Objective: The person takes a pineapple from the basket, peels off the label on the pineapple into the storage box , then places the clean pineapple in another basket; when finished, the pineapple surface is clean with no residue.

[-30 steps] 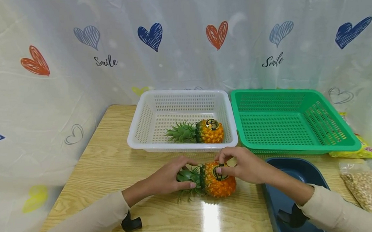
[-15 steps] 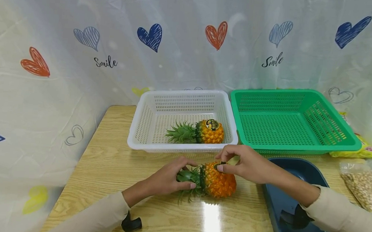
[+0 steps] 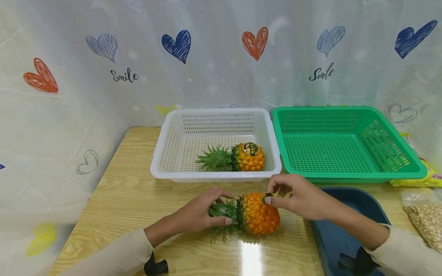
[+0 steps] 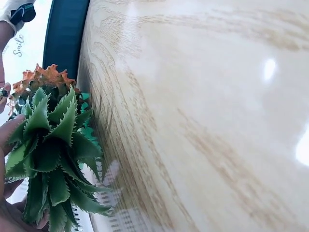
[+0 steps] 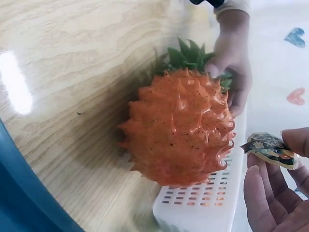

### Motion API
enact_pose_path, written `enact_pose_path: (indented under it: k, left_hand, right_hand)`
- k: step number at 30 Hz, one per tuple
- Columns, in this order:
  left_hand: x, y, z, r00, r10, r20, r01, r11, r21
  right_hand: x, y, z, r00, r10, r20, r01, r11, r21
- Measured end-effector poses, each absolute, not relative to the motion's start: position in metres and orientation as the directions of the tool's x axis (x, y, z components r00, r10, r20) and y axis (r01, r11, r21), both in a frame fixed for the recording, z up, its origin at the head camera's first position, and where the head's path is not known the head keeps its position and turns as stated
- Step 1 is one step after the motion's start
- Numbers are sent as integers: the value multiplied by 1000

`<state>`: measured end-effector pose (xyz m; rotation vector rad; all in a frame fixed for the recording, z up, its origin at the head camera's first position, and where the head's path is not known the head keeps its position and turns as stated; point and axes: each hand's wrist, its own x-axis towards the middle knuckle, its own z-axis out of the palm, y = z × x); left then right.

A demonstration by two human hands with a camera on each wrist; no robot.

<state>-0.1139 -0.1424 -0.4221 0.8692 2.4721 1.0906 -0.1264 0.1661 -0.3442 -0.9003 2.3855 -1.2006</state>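
Note:
An orange pineapple (image 3: 260,218) lies on its side on the wooden table, its green leaf crown (image 4: 55,150) pointing left. My left hand (image 3: 203,211) grips that crown, with the thumb in front and the fingers behind. Between thumb and fingertips, my right hand (image 3: 301,197) pinches a dark sticker with a gold edge (image 5: 270,150). In the right wrist view the sticker stands apart from the fruit's spiky skin. A second pineapple (image 3: 251,159), with a round black and gold sticker on it, lies in the white basket (image 3: 159,159) behind.
A green basket (image 3: 291,172) stands to the right of the white one. Below it sits a dark blue tray (image 3: 336,242), partly under my right forearm. A bag of light brown pieces (image 3: 432,222) and a yellow packet (image 3: 421,180) are at the right edge.
My right hand has peeled the sticker off the front pineapple and moved slightly right with it. The left hand has kept its grip on the crown.

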Motion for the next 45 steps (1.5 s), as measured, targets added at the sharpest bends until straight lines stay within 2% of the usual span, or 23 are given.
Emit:
enact_pose_path:
  k: [14, 21, 33, 45]
  left_hand:
    - [-114, -143, -424, -761, 648, -20, 415, 511, 753]
    - [-114, -142, -424, -758, 651, -41, 406, 520, 752]
    - [-115, -143, -425, -754, 656, -23, 417, 507, 754]
    - [-115, -144, -424, -755, 655, -31, 412, 510, 755]
  right_hand:
    - [-123, 192, -345, -756, -652, -58, -302, 426, -853]
    - [-120, 213, -337, -781, -619, -87, -269, 457, -848]
    - [-121, 241, -348, -769, -632, -95, -260, 446, -856]
    - [-118, 261, -356, -803, -585, -111, -248, 497, -831]
